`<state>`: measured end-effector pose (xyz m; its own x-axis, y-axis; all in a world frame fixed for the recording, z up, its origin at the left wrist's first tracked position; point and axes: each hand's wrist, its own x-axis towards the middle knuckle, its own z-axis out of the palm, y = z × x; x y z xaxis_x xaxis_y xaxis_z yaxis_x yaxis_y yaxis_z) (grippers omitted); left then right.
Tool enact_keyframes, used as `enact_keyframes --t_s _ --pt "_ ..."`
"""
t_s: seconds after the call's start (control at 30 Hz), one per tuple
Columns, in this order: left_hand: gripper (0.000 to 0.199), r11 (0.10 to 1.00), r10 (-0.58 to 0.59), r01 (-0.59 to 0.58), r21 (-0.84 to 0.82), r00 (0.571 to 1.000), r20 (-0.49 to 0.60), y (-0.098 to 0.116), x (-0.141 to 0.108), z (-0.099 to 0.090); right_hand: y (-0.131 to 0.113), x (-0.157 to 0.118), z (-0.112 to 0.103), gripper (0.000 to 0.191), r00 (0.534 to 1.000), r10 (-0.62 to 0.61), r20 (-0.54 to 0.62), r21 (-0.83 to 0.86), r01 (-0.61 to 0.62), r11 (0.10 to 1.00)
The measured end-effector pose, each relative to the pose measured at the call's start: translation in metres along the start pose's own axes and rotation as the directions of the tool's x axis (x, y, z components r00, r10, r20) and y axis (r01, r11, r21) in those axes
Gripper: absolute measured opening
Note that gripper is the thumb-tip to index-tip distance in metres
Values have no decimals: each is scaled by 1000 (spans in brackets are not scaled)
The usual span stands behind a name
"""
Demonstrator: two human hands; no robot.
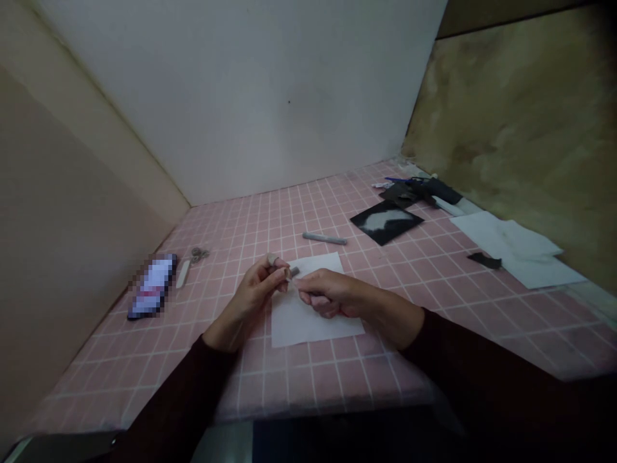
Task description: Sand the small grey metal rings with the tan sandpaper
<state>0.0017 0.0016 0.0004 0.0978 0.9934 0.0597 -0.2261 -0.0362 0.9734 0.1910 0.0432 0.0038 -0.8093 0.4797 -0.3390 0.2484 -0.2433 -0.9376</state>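
Grey stubby piece [295, 272] at hands [332, 292] | flat white paper [308, 326] | gridded cloth [236, 238]

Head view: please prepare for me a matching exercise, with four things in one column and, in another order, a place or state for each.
Column one:
1. White paper at centre
2. Grey pen-like rod
3. Black sheet
4. Small scissors

Column two:
A. Bears a broad pale patch
B. Beside a white strip
C. Below the left hand and right hand
D. Lies just beyond the hands

Pairs: 1-C, 2-D, 3-A, 4-B
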Motion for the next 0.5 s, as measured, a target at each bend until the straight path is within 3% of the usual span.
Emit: enact_keyframes --t_s 0.07,0.13,0.23,0.3,0.33,0.4,0.47,0.5 --pt "23 1000 -4 4 6 1000 4 0 0 0 0 0 -2 37 1000 -11 -22 -35 10 999" --pt "23 999 -48 48 1 998 30 2 -1 -1 -2 -2 -4 37 974 -160 -160 -285 110 952" --pt "21 989 -142 145 -22 986 88 6 0 -2 -5 -7 -4 30 855 -458 -245 -700 171 694" --pt "20 985 -165 169 -35 981 101 7 0 -3 -6 -8 -2 27 809 -538 -236 -783 170 599" --pt "20 986 -158 163 -33 982 102 6 0 -4 -7 -8 -1 28 819 -525 -234 -767 177 617" --pt "21 992 -125 127 -11 988 89 5 0 -4 -8 -7 1 34 887 -391 -245 -613 171 771" --pt "22 996 -82 81 26 994 70 2 1 -4 -8 -7 2 37 971 -153 -184 -310 90 946" --pt "23 998 -56 54 42 997 59 2 0 -3 -8 -6 2 38 993 -47 -105 -151 30 988"
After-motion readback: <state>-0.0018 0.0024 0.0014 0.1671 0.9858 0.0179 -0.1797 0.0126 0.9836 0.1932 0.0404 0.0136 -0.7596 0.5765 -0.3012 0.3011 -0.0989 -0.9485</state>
